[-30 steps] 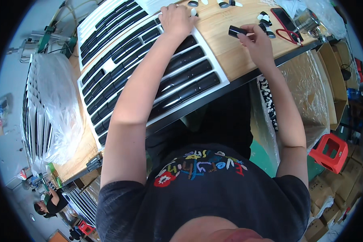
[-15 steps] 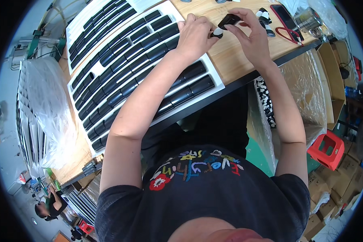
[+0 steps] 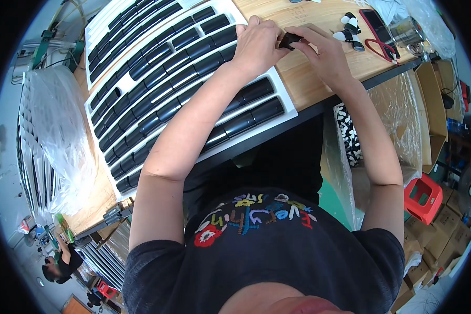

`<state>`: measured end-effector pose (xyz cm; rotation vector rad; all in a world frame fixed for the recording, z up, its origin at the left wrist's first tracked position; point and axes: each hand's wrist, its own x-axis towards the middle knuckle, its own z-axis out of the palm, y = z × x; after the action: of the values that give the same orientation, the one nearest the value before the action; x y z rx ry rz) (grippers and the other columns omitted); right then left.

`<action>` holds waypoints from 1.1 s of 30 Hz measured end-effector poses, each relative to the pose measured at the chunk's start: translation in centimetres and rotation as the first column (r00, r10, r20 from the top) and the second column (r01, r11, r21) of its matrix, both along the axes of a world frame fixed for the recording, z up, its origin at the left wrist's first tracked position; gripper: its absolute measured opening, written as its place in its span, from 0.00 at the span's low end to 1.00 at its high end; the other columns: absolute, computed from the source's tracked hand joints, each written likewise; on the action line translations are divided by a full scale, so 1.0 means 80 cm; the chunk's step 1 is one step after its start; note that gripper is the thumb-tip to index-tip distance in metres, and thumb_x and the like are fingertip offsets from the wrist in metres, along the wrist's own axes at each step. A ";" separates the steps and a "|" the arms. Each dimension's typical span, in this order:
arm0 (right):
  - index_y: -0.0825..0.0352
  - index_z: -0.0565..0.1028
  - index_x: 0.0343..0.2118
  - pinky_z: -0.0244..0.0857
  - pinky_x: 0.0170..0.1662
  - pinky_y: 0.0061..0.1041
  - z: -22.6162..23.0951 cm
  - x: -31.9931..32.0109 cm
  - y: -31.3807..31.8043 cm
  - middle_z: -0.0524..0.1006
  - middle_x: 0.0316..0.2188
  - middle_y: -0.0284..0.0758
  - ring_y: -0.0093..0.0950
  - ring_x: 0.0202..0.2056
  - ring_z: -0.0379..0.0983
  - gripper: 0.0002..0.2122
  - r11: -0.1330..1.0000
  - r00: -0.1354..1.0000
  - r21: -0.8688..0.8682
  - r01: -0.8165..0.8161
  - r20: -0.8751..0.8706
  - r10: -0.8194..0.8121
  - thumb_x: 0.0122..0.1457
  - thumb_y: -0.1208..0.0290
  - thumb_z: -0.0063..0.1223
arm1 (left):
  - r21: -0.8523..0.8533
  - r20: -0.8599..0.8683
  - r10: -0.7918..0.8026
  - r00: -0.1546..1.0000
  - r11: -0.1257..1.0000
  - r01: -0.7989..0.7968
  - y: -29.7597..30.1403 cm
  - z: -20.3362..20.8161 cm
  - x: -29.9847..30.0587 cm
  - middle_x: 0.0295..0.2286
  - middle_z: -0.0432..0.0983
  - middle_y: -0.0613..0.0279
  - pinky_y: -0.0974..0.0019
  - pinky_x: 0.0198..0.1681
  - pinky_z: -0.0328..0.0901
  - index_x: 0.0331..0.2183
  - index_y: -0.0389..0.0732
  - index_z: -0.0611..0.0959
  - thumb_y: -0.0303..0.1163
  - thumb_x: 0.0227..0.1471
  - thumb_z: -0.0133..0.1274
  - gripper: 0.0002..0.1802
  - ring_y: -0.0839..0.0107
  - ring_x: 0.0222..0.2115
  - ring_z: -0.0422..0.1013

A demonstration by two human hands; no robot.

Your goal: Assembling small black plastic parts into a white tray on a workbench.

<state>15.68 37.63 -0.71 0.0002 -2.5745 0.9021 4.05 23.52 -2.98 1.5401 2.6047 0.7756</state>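
Note:
My right hand (image 3: 325,56) pinches a small glossy black part (image 3: 289,40) between thumb and fingers. Close against it, the closed fingers of my left hand (image 3: 257,46) meet that part from the other side. The small black-and-white part that the left hand held a moment ago is hidden behind the fingers. Both hands are above the wooden table (image 3: 311,86), at the right edge of a white tray (image 3: 289,106). Rows of glossy black pieces (image 3: 217,65) lie in the tray's slots, with a few gaps.
More black-and-white parts (image 3: 350,32) lie right of my hands, beside a phone (image 3: 376,26), a red cord (image 3: 378,48) and a metal cup (image 3: 406,32). A plastic-lined box (image 3: 392,118) of such parts stands below the table edge. A red stool (image 3: 423,200) is at right; a person (image 3: 63,262) works far left.
My right hand has moved left and down with the glossy black part, bringing it against my left hand's fingers. The black-and-white part in the left hand has gone out of sight.

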 end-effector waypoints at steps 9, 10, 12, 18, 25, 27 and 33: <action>0.68 0.78 0.38 0.68 0.41 0.30 0.017 -0.031 0.016 0.78 0.33 0.39 0.35 0.35 0.76 0.13 0.991 0.988 0.057 0.120 -0.102 -0.114 0.65 0.65 0.45 | 0.150 -0.022 -0.032 0.999 0.988 0.035 -0.001 -0.010 0.002 0.24 0.76 0.64 0.63 0.43 0.54 0.28 0.42 0.85 0.46 0.43 0.65 0.17 0.65 0.36 0.65; 0.68 0.78 0.38 0.68 0.41 0.30 0.018 -0.044 0.015 0.78 0.33 0.39 0.35 0.35 0.76 0.13 0.991 0.988 0.055 0.125 -0.100 -0.119 0.65 0.65 0.45 | 0.173 -0.049 -0.030 0.998 0.984 0.038 -0.002 -0.012 0.002 0.24 0.75 0.64 0.63 0.43 0.54 0.28 0.42 0.86 0.45 0.44 0.65 0.16 0.66 0.36 0.65; 0.73 0.77 0.29 0.65 0.43 0.42 0.033 -0.080 -0.006 0.76 0.30 0.51 0.49 0.36 0.72 0.20 0.975 0.971 -0.021 0.221 0.104 -0.217 0.64 0.60 0.40 | 0.171 -0.037 -0.019 0.999 0.985 0.025 -0.004 -0.016 0.002 0.25 0.76 0.65 0.63 0.43 0.54 0.28 0.43 0.86 0.45 0.44 0.65 0.15 0.66 0.37 0.65; 0.72 0.77 0.29 0.67 0.41 0.43 0.005 -0.102 -0.017 0.78 0.32 0.50 0.47 0.35 0.74 0.23 0.932 0.858 0.173 0.317 0.366 -0.360 0.65 0.56 0.37 | 0.067 0.010 -0.005 1.000 0.998 0.004 0.001 -0.011 0.003 0.29 0.78 0.67 0.63 0.43 0.54 0.26 0.45 0.87 0.44 0.45 0.65 0.13 0.67 0.39 0.65; 0.67 0.78 0.34 0.68 0.40 0.31 -0.017 -0.114 -0.006 0.78 0.29 0.40 0.35 0.33 0.76 0.19 0.860 0.796 0.336 0.384 0.351 -0.493 0.65 0.55 0.42 | 0.009 -0.032 -0.008 0.999 1.000 0.008 0.000 -0.004 -0.001 0.33 0.79 0.66 0.58 0.46 0.56 0.26 0.45 0.87 0.45 0.47 0.61 0.13 0.65 0.42 0.67; 0.66 0.79 0.34 0.68 0.39 0.32 -0.017 -0.110 -0.013 0.78 0.31 0.40 0.37 0.34 0.76 0.18 0.870 0.859 0.346 0.350 0.253 -0.446 0.65 0.56 0.42 | -0.046 -0.068 0.023 0.997 0.999 -0.026 -0.002 -0.005 0.000 0.34 0.79 0.66 0.57 0.46 0.56 0.28 0.45 0.87 0.44 0.47 0.60 0.13 0.64 0.43 0.67; 0.67 0.78 0.40 0.64 0.34 0.19 0.002 -0.062 -0.024 0.77 0.30 0.30 0.21 0.29 0.70 0.09 0.994 0.965 -0.012 0.109 -0.237 -0.109 0.65 0.70 0.46 | 0.131 -0.031 0.103 0.994 0.986 -0.098 -0.019 0.022 -0.009 0.37 0.79 0.58 0.53 0.47 0.64 0.31 0.40 0.85 0.36 0.46 0.59 0.11 0.59 0.43 0.71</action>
<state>10.70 35.71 -0.59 -0.0315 -2.3293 0.8078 3.31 21.96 -1.22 1.4764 2.7286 0.9506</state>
